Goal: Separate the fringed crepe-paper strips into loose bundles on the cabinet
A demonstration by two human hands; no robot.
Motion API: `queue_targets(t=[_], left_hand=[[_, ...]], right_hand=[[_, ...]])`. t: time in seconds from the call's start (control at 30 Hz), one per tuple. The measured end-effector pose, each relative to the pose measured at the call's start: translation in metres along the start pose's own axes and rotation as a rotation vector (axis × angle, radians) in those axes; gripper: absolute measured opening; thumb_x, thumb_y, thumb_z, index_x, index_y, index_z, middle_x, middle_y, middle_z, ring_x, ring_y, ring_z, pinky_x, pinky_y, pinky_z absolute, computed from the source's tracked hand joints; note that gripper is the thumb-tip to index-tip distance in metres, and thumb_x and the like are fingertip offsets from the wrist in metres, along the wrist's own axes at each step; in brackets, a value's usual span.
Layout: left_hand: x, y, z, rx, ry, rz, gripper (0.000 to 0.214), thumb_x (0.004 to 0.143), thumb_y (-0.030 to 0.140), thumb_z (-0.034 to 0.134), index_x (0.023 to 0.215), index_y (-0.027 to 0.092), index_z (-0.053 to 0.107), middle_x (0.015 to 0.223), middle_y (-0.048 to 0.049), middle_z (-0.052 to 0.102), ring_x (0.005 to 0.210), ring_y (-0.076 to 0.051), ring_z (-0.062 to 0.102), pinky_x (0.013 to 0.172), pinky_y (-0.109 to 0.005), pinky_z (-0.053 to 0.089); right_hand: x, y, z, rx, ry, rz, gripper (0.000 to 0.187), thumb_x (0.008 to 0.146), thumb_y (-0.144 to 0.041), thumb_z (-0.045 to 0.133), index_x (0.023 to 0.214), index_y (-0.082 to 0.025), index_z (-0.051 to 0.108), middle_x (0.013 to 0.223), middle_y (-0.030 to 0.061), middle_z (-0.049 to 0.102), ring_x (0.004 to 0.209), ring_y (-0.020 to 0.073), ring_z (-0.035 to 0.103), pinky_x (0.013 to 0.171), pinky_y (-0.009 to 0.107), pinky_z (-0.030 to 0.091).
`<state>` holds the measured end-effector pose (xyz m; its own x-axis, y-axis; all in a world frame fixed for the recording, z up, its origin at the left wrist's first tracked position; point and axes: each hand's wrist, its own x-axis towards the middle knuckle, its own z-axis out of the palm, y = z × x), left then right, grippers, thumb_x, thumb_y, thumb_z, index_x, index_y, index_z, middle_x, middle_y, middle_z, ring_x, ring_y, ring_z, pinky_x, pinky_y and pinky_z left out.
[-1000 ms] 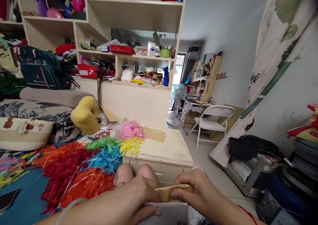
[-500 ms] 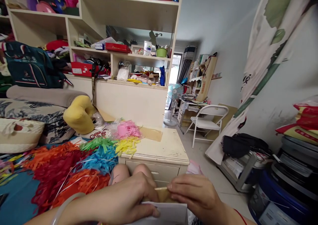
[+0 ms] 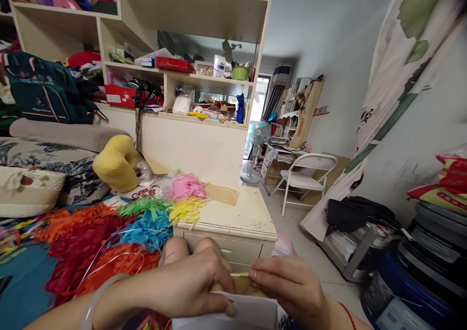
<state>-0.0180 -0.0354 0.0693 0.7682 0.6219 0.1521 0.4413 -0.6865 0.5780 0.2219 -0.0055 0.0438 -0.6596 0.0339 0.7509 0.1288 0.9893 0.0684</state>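
Observation:
Low in the view, my left hand (image 3: 199, 284) is closed on a piece of white paper (image 3: 233, 315). Its thumb presses on the white face, and its other fingers curl over the top edge. A strip of brown paper (image 3: 242, 285) shows just behind the white paper, between my hands. At its right edge, the fingers of my right hand (image 3: 292, 286) are together and bent over the brown paper; the thumb is hidden. Heaps of shredded paper, dark red (image 3: 78, 242), orange (image 3: 122, 267) and blue (image 3: 148, 230), lie to the left of my hands.
A cream cabinet (image 3: 251, 218) stands ahead of my knees, with yellow shreds (image 3: 188, 212), pink shreds (image 3: 188, 186) and a flat brown sheet (image 3: 224, 194) on top. On the bed are a yellow cushion (image 3: 116, 162) and a woven bag (image 3: 32, 191). Blue buckets (image 3: 404, 291) stand at right.
The view has tilted slightly downward. The white paper shows more of its face and has shifted a little to the left. Both hands keep their hold.

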Motion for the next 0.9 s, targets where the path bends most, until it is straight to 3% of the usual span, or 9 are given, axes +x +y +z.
queue_targets(t=[0.13, 0.3, 0.5, 0.63, 0.77, 0.9], left_hand=[[0.004, -0.002, -0.002, -0.017, -0.014, 0.032, 0.014, 0.084, 0.029, 0.066, 0.087, 0.019, 0.075, 0.08, -0.0013, 0.074, 0.072, -0.012, 0.062, 0.063, -0.019, 0.04], [0.007, -0.008, 0.0, -0.045, -0.018, 0.064, 0.016, 0.083, 0.031, 0.067, 0.086, 0.019, 0.076, 0.074, -0.0004, 0.073, 0.065, -0.011, 0.061, 0.063, -0.02, 0.04], [0.008, -0.009, 0.0, -0.04, -0.023, 0.041, 0.018, 0.084, 0.034, 0.065, 0.087, 0.021, 0.076, 0.073, 0.0004, 0.072, 0.06, -0.01, 0.058, 0.058, -0.02, 0.038], [0.009, -0.007, -0.002, -0.031, -0.029, 0.024, 0.018, 0.084, 0.033, 0.065, 0.088, 0.02, 0.076, 0.075, -0.0001, 0.073, 0.06, -0.01, 0.057, 0.056, -0.02, 0.036], [0.009, -0.006, -0.002, -0.047, -0.019, 0.01, 0.014, 0.082, 0.029, 0.068, 0.087, 0.019, 0.076, 0.078, -0.0006, 0.074, 0.065, -0.011, 0.059, 0.055, -0.019, 0.037], [0.009, -0.005, -0.003, -0.047, -0.016, -0.021, 0.014, 0.08, 0.028, 0.07, 0.088, 0.018, 0.076, 0.082, -0.0013, 0.075, 0.068, -0.011, 0.061, 0.056, -0.018, 0.038]], right_hand=[[-0.007, 0.006, -0.005, -0.081, -0.055, -0.075, 0.031, 0.095, -0.012, 0.047, 0.125, -0.013, 0.055, 0.101, 0.011, 0.071, 0.088, 0.0152, 0.068, 0.07, 0.023, 0.055], [-0.009, 0.003, -0.01, -0.002, -0.228, 0.038, 0.042, 0.096, -0.014, 0.046, 0.137, -0.021, 0.043, 0.105, 0.0082, 0.072, 0.091, 0.0165, 0.069, 0.077, 0.025, 0.056], [-0.007, 0.003, -0.003, -0.005, -0.058, 0.052, 0.028, 0.088, -0.009, 0.059, 0.114, -0.018, 0.06, 0.103, 0.0092, 0.071, 0.102, 0.0169, 0.065, 0.086, 0.025, 0.055], [-0.002, 0.0, 0.001, 0.022, -0.077, 0.16, 0.033, 0.084, -0.015, 0.066, 0.116, -0.015, 0.059, 0.106, 0.0116, 0.07, 0.105, 0.0196, 0.064, 0.089, 0.029, 0.055], [-0.002, -0.002, 0.001, 0.047, -0.062, 0.13, 0.018, 0.09, -0.014, 0.057, 0.107, -0.018, 0.064, 0.1, 0.009, 0.072, 0.105, 0.0189, 0.064, 0.087, 0.03, 0.056], [-0.006, -0.001, 0.002, -0.007, -0.039, 0.085, 0.017, 0.093, -0.014, 0.05, 0.101, -0.017, 0.065, 0.098, 0.0098, 0.071, 0.107, 0.0199, 0.063, 0.088, 0.03, 0.056]])
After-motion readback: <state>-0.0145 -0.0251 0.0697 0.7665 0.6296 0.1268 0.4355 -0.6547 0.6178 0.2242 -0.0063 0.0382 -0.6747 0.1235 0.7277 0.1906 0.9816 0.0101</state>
